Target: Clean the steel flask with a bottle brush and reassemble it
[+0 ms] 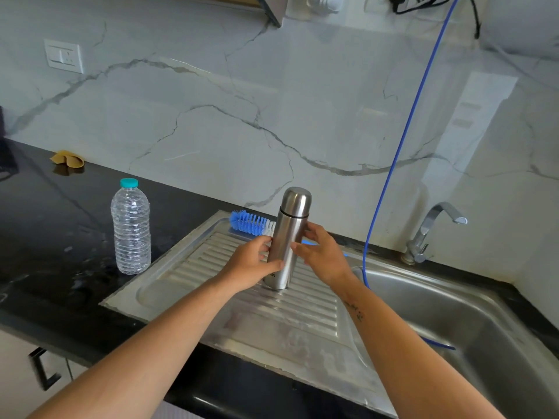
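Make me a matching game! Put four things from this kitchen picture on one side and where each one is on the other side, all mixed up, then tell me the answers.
Things:
1. flask
2. bottle brush
3. plastic bottle
4. cloth

Places:
A. far back on the black counter, by the wall
B. standing on the black counter, left of the drainboard
C. upright on the drainboard, between both hands
D. lying at the back of the drainboard, behind the flask

Pairs: 1-C, 2-D, 3-B, 4-A
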Demonstrator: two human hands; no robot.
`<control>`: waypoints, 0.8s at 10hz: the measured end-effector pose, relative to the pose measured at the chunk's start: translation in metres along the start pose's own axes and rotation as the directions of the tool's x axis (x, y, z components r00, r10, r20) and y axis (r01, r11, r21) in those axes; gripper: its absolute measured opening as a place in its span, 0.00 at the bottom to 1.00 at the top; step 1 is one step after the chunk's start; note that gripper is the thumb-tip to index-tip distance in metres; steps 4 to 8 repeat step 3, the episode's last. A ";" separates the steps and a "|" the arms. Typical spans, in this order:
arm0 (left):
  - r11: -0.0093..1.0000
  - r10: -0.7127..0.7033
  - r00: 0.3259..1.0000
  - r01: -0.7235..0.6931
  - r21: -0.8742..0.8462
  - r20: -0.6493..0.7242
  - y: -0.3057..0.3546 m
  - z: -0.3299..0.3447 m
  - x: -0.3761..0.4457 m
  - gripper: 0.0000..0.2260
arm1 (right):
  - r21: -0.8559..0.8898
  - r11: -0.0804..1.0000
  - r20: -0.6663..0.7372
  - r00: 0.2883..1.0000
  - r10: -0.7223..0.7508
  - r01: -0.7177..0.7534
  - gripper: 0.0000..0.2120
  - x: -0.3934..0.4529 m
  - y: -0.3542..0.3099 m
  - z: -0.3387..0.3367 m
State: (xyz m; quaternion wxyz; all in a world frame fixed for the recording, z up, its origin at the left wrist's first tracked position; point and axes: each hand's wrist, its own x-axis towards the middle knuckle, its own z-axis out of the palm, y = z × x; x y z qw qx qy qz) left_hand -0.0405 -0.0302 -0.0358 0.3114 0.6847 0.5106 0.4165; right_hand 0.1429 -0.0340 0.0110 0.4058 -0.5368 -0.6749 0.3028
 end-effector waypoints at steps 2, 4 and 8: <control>0.993 0.105 0.994 -0.105 0.047 -0.012 -0.010 -0.023 0.008 0.16 | -0.005 0.997 -0.121 0.990 -0.075 0.075 0.13 0.012 0.021 -0.004; 0.991 0.135 0.984 -0.132 0.027 -0.115 -0.006 -0.032 0.017 0.11 | -0.055 0.995 -0.171 0.981 -0.094 0.086 0.11 0.024 0.024 -0.010; 0.991 0.135 0.984 -0.132 0.027 -0.115 -0.006 -0.032 0.017 0.11 | -0.055 0.995 -0.171 0.981 -0.094 0.086 0.11 0.024 0.024 -0.010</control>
